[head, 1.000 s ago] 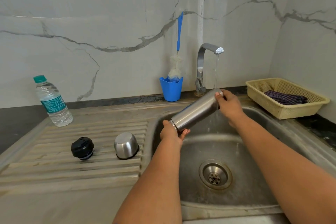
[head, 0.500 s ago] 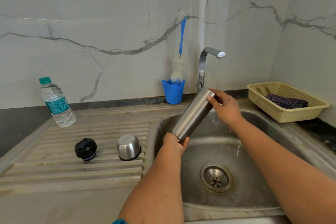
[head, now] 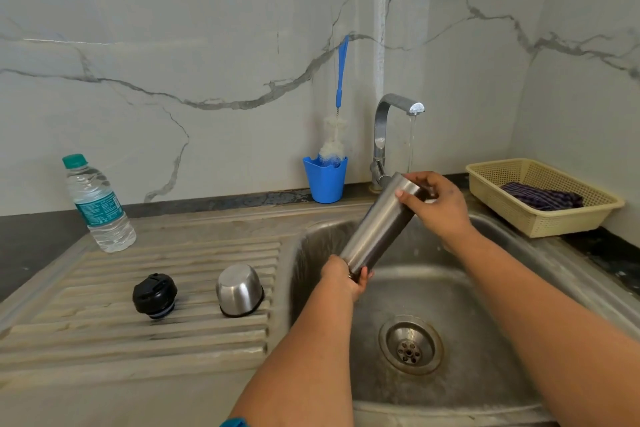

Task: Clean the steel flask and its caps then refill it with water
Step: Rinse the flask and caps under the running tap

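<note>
We hold the steel flask (head: 379,229) tilted over the sink (head: 450,288), its upper end up at about 1 o'clock near the tap (head: 398,107). Our left hand (head: 343,279) curls round the lower end, and our right hand (head: 438,204) grips the upper end, fingers wrapped over the wall. Water runs from the spout just beside the right hand.

The likeliest slip, we judge, is the wet, smooth steel sliding through the left hand's small grip and dropping into the basin. Swinging the upper end toward 12 o'clock could knock it against the tap neck, which stands very near. Water striking the slanted wall may also spray over the sink edge.

For room: the basin is open toward 6 o'clock, down to the drain (head: 410,345). At 9 o'clock the ribbed drainboard (head: 104,333) carries the black inner cap (head: 154,295) and the steel cup cap (head: 239,289), both well apart from the flask. The water bottle (head: 98,204) stands at 10 o'clock, the blue cup (head: 325,180) with the bottle brush (head: 337,114) at 12, and the basket (head: 554,218) at 2 on the tabletop.
</note>
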Demonstrator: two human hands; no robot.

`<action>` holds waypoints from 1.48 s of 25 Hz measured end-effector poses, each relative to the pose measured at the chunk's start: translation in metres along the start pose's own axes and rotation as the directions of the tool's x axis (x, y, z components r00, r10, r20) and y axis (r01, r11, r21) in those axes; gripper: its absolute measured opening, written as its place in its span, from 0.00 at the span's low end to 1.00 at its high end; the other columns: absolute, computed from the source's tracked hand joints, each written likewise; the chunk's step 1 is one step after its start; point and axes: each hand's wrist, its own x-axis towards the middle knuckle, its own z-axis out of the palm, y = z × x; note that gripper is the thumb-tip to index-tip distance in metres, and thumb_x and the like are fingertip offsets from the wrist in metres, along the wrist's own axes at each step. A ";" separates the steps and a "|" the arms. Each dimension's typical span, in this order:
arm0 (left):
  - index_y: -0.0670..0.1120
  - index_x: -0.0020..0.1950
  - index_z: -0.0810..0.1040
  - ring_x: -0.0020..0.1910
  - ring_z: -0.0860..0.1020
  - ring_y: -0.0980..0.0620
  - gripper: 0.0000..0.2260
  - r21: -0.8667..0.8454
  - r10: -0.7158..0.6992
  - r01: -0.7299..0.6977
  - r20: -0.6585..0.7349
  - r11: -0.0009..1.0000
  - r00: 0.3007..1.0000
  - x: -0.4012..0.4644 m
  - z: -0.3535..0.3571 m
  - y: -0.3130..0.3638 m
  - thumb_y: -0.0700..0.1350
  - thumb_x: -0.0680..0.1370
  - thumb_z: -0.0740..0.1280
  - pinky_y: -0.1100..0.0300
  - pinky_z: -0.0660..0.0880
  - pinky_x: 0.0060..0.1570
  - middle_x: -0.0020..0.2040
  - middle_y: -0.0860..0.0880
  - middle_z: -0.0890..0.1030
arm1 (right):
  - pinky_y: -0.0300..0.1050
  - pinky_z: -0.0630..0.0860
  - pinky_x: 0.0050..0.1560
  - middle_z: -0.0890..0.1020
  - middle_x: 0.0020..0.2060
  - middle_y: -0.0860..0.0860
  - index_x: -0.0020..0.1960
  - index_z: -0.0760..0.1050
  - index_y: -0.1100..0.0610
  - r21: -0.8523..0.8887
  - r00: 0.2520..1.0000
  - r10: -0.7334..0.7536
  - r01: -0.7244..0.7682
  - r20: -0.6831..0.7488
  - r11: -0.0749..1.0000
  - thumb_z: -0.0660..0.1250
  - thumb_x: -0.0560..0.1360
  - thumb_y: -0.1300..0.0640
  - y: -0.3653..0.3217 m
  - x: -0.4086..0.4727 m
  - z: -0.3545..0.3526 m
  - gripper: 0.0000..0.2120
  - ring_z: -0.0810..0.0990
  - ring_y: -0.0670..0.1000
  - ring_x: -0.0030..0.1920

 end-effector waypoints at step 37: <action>0.50 0.51 0.77 0.53 0.78 0.51 0.05 0.475 0.446 -0.601 0.407 0.642 0.797 -0.024 0.038 -0.012 0.51 0.80 0.68 0.60 0.77 0.49 0.52 0.50 0.80 | 0.50 0.78 0.50 0.78 0.52 0.52 0.64 0.69 0.54 -0.005 0.922 0.386 -0.386 -0.019 0.922 0.76 0.66 0.47 0.035 -0.016 -0.022 0.31 0.78 0.53 0.49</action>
